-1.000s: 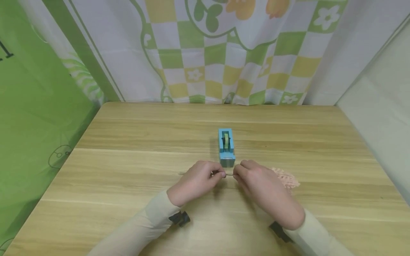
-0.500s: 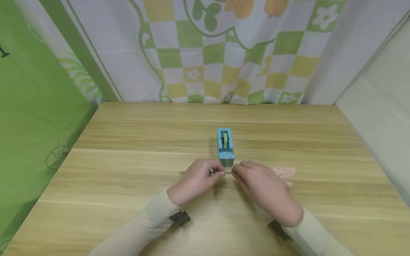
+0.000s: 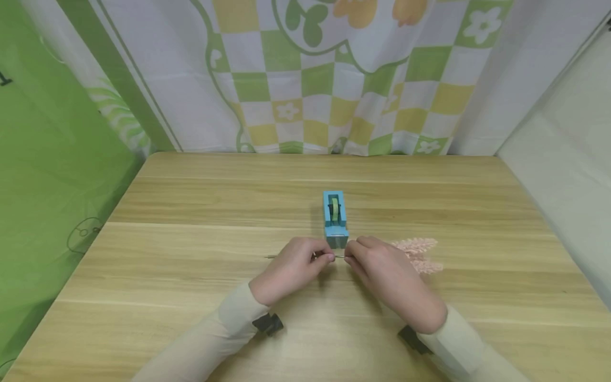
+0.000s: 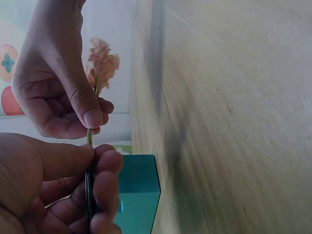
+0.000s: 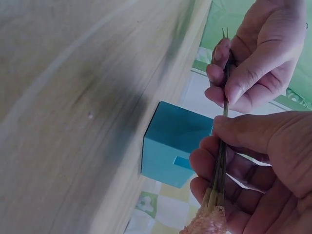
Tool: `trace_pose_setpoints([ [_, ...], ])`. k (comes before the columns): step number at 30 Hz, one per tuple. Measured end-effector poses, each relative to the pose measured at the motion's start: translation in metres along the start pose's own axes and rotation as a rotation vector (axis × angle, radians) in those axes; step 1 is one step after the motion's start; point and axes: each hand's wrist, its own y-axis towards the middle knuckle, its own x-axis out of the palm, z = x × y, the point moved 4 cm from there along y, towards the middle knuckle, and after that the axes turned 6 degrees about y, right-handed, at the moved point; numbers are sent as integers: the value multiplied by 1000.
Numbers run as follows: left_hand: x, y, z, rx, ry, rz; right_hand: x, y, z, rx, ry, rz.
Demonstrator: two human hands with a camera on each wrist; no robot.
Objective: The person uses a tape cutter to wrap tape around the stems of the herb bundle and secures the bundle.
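A small bunch of pink flower sprigs (image 3: 422,245) on thin dark stems (image 5: 221,161) is held level above the table between both hands. My left hand (image 3: 292,269) pinches the stems between thumb and fingers, their bare ends jutting out to the left. Close beside it, my right hand (image 3: 390,281) pinches the same stems nearer the fluffy heads, which stick out behind it. A short stretch of stem shows between the two sets of fingertips. Just beyond the hands stands a blue tape dispenser (image 3: 336,232) with a roll of pale green tape (image 3: 335,209).
The wooden table (image 3: 215,207) reaches back to a checked green, yellow and white curtain (image 3: 324,79). A green cloth (image 3: 52,175) hangs at the left, and a pale wall (image 3: 568,159) stands at the right.
The pink heads have turned and spread, now showing as two separate sprigs past the right hand. Both hands keep nearly the same place and grip.
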Motion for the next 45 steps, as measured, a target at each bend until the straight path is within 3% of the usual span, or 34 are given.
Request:
trace_pose_setpoints([
  [7, 0, 2, -1, 25, -22, 7, 1, 2, 1, 26, 17, -19],
  [11, -1, 2, -1, 28, -14, 23, 3, 5, 1, 62, 97, -52],
  [17, -2, 1, -2, 43, -4, 37, 5, 11, 2, 190, 252, -109],
  [25, -1, 2, -2, 57, -11, 45, 10, 22, 5, 313, 321, -124],
  [39, 2, 4, 0, 40, -18, 25, 18, 27, 11, 323, 356, -99],
  [45, 1, 4, 0, 35, 7, 19, 19, 27, 11, 330, 354, -125],
])
